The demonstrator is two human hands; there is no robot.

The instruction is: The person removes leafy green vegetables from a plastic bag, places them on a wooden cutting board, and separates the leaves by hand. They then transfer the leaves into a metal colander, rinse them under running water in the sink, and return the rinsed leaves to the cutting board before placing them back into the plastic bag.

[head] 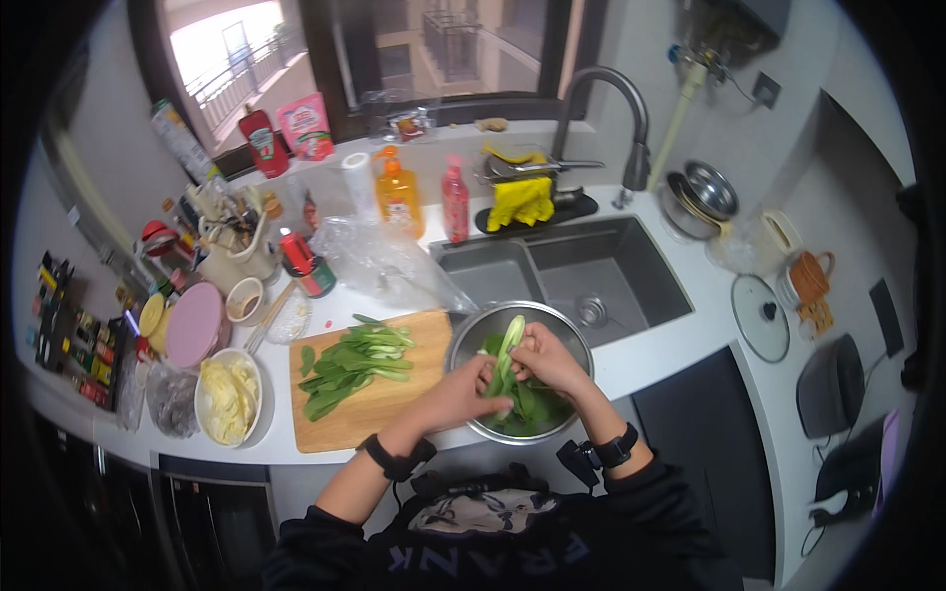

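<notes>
Both hands hold one stalk of leafy greens (pixel 508 353), pale stem up, above a stainless steel bowl (pixel 460 334). My left hand (pixel 464 395) grips it from the left, and my right hand (pixel 545 360) has its fingers around the stem from the right. More green leaves (pixel 528 414) lie in the bowl, partly hidden by the hands. Left of the bowl, a wooden cutting board (pixel 414 414) bears a pile of similar greens (pixel 358 366), with one loose leaf (pixel 307 360) at its left side.
Behind the bowl is a grey double sink (pixel 613 273) with a tall faucet (pixel 641 140). A clear plastic bag (pixel 384 258) lies behind the board. At left stand a white bowl of pale yellow leaves (pixel 230 399), a pink-lidded container (pixel 196 325) and a utensil holder (pixel 247 247).
</notes>
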